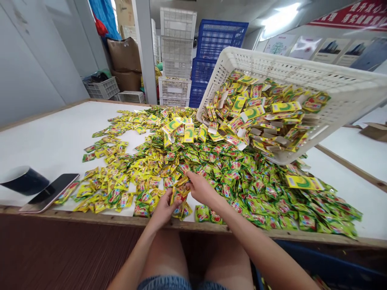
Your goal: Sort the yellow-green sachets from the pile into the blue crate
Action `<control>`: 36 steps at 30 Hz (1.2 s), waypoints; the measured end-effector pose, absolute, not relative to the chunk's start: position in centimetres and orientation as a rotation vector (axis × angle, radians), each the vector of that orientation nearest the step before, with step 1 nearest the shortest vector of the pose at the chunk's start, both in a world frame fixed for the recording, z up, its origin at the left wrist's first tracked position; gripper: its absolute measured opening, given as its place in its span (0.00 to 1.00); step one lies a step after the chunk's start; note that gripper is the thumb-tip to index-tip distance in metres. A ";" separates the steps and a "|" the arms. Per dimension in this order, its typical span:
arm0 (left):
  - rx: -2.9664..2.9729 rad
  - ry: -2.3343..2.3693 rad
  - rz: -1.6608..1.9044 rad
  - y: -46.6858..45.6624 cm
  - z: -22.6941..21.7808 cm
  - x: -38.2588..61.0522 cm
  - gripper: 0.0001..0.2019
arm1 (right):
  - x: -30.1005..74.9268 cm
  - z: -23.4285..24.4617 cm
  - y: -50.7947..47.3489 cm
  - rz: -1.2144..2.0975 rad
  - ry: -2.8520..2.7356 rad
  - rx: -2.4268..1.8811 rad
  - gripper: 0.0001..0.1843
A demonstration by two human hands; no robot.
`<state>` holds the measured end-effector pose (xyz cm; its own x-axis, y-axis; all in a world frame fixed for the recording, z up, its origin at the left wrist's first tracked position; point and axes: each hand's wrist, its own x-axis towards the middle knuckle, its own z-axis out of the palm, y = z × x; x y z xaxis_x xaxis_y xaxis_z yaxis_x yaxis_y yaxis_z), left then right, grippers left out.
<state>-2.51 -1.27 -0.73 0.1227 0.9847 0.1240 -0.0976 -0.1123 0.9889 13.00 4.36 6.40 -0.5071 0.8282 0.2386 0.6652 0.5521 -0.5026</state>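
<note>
Close to the table's front edge, my left hand (165, 207) grips a small yellow box (179, 195) with a red and green print. My right hand (196, 186) meets it at the upper end, fingers pinched together; whatever they pinch is mostly hidden. Around both hands lie heaps of small candy packets, yellow ones (110, 187) to the left and green ones (256, 189) to the right. Several open yellow boxes (189, 133) rest on the pile beyond my hands.
A tilted white crate (338, 76) full of open yellow boxes leans over the heap at right. A phone (50, 192) and a dark cup (24, 180) occupy the left front of the white table (60, 133). Stacked white crates (177, 44) and blue crates (220, 40) stand behind.
</note>
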 end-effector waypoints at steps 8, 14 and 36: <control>1.283 1.032 1.233 -1.4 -1.0 -2.5 0.21 | 13.1 7.2 4.0 0.398 -2.497 -1.102 0.12; 1.331 1.065 1.187 -1.6 -1.2 -2.5 0.16 | 12.9 6.9 4.0 0.489 -2.606 -1.243 0.12; 1.211 1.172 1.338 -0.8 -1.4 -3.0 0.30 | 11.4 0.1 0.1 1.046 -1.595 -1.082 0.17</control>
<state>-2.99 -0.79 -1.37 -0.0580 0.9946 0.0864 -0.0454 -0.0891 0.9950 11.37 0.05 0.15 -0.1975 0.9556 0.2187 0.1804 0.2547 -0.9500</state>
